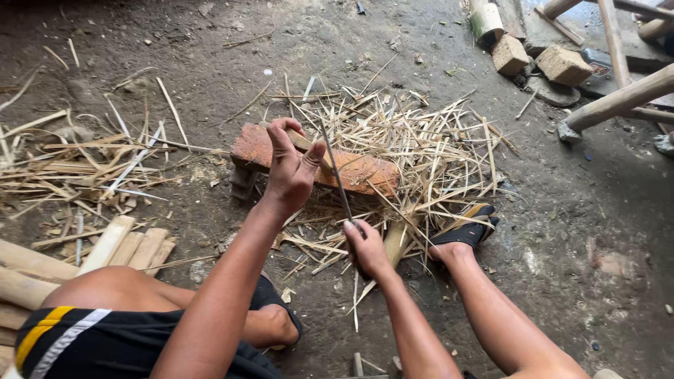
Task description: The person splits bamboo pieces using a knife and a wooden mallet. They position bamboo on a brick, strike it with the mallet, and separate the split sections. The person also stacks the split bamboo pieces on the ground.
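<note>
Splitting a bamboo strip on the block
Left hand (289, 167) clamps strip (309, 144) against red block (351, 168); right hand (366, 247) grips blade (337, 175), probably pushing along the strip next

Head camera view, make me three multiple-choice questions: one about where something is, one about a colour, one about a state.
1. Where does the left hand rest?
A. on the reddish-brown wooden block
B. on the pale square blocks at top right
C. on the flat split slats at left

2. What colour is the stripe beside the white one on the black shorts?
A. green
B. yellow
C. red

3. How is the right hand?
A. open and empty
B. flat on the ground
C. closed on a thin dark blade

Answers: 1 A, the fingers lie on the block's top; 2 B, a yellow band shows; 3 C, the fist grips the blade's lower end.
</note>
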